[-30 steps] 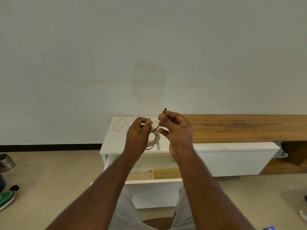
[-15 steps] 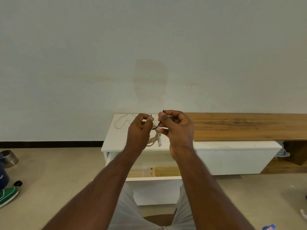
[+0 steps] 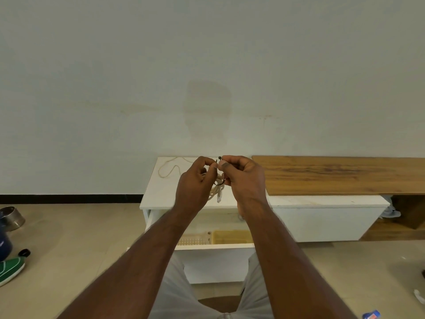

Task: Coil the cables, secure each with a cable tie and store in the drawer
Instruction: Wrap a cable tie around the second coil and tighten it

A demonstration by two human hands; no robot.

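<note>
A coiled beige cable [image 3: 216, 192] hangs between my two hands above the white cabinet top [image 3: 158, 194]. A thin black cable tie [image 3: 219, 183] loops around the coil. My left hand [image 3: 195, 183] pinches one end of the tie and steadies the coil. My right hand [image 3: 243, 178] pinches the other end, whose small head sticks up above the fingertips. The thumbs nearly touch. A second beige cable [image 3: 169, 169] lies loose on the cabinet top at the back left. Below my arms the white drawer [image 3: 216, 247] stands open.
Inside the drawer sit a pale mesh basket [image 3: 193, 239] and a yellow tray [image 3: 230, 236]. A long wooden shelf [image 3: 345, 173] runs to the right. On the floor at left are a steel bowl [image 3: 11, 217] and a green shoe [image 3: 11, 269].
My hands have come closer together and risen slightly, drawing the tie into a tighter loop around the coil. The tie's right end now stands upright instead of slanting.
</note>
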